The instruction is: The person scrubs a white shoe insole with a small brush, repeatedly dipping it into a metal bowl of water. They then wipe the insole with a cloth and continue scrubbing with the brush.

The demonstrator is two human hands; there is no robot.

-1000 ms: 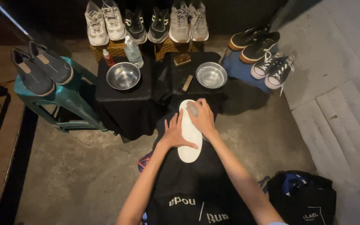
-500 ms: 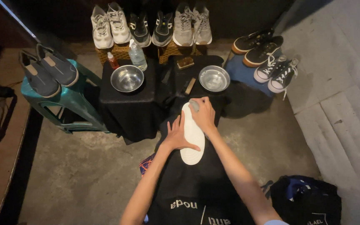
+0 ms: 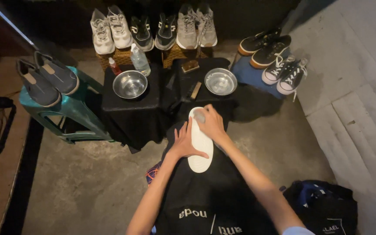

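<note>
A white shoe insole [image 3: 200, 146] lies lengthwise on a black apron over my lap. My left hand [image 3: 182, 143] rests flat on the insole's left edge and holds it down. My right hand [image 3: 209, 124] presses a small grey cloth or sponge [image 3: 199, 116] against the insole's far end. Just beyond stand two black-draped stands, each with a steel bowl, the left bowl [image 3: 130, 84] and the right bowl [image 3: 220, 81].
Several pairs of sneakers [image 3: 153, 29] line the back. A clear bottle [image 3: 139, 60], a small red bottle [image 3: 115, 67] and brushes [image 3: 190, 66] sit on the stands. A teal stool [image 3: 66, 111] holds grey shoes at left; black-and-white sneakers [image 3: 275, 56] at right; a dark bag [image 3: 323, 206] lower right.
The view has shifted slightly. Both hands stay on the insole; my right hand has moved a little along its far end.
</note>
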